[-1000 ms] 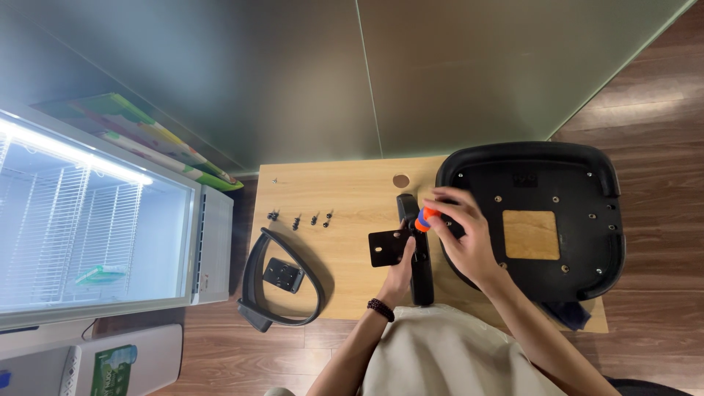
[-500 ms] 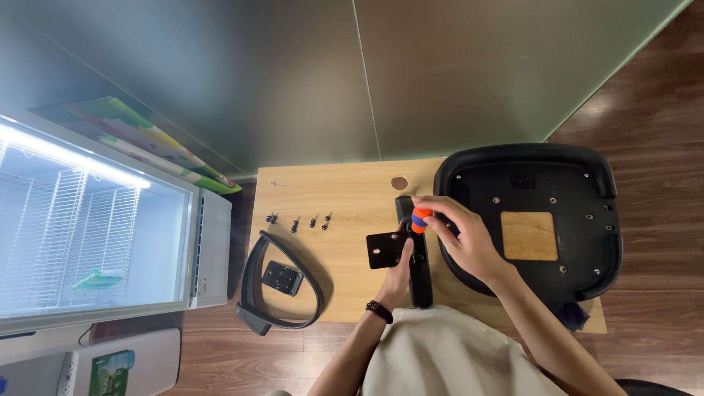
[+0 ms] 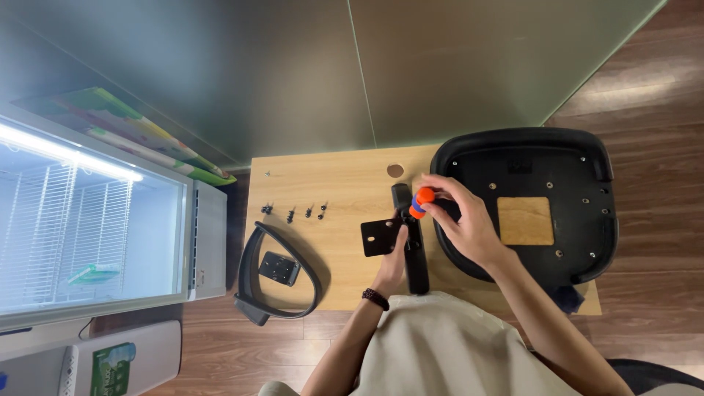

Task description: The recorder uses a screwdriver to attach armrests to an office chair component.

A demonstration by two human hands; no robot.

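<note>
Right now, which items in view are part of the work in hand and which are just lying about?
In hand: right hand gripping orange-and-blue screwdriver handle; left hand steadying black armrest with flat bracket plate; upturned black chair seat; black screws; second black curved armrest.

Lying about: lit glass-front cooler; colourful mat.

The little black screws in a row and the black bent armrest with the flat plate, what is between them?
In the head view, only bare wooden tabletop lies between the black screws and the black armrest.

Single head view, looking steeply down — wooden table (image 3: 330, 191) near, wall beyond
</note>
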